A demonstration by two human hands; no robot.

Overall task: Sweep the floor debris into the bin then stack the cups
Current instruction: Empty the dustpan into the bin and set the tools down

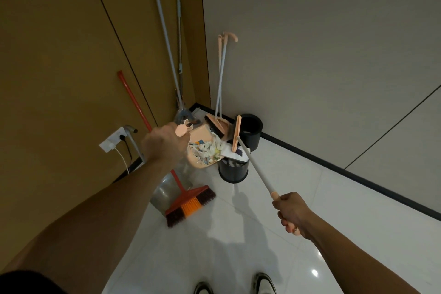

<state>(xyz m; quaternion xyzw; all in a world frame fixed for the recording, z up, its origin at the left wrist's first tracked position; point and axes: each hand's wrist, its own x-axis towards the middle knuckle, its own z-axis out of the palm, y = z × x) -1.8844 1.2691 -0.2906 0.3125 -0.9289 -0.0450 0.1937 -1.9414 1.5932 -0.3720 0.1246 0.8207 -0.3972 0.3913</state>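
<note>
We are holding a pale broom (253, 162) in our right hand (292, 213), fingers curled tight round its peach grip. Its long axis is running away from us and to the left, with the head (236, 136) pointing at the corner, tipped over a black bin (233, 170). Our left hand (164, 144) is stretching forward, arm nearly straight, fingers wrapped round the handle top of a peach dustpan (202, 148) that is tilting its load of paper debris (210, 150) toward that bin. We are counting two black bins: the nearer one and a second bin (250, 131) behind it. A red broom (188, 203) is leaning against the brown wall (59, 55), bristles on the white floor (262, 234).
</note>
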